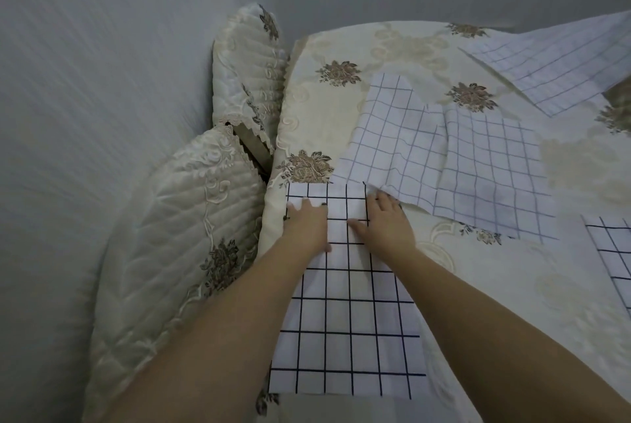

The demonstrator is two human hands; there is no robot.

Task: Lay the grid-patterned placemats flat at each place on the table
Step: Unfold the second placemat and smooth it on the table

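A white placemat with a dark grid [348, 317] lies flat at the table's near left edge. My left hand [305, 224] presses flat on its far left part with straight fingers. Beside it, my right hand [386, 221] also rests flat on the mat near its far right corner. A crumpled, partly folded grid placemat [440, 163] lies just beyond my right hand. Another grid placemat [560, 64] is spread at the far right. A corner of one more grid mat [614, 252] shows at the right edge.
The table carries a cream tablecloth with brown flower motifs [338, 74]. Two chairs with quilted cream covers [191, 235] [249, 74] stand against the table's left side. A grey wall [85, 81] runs along the left and behind.
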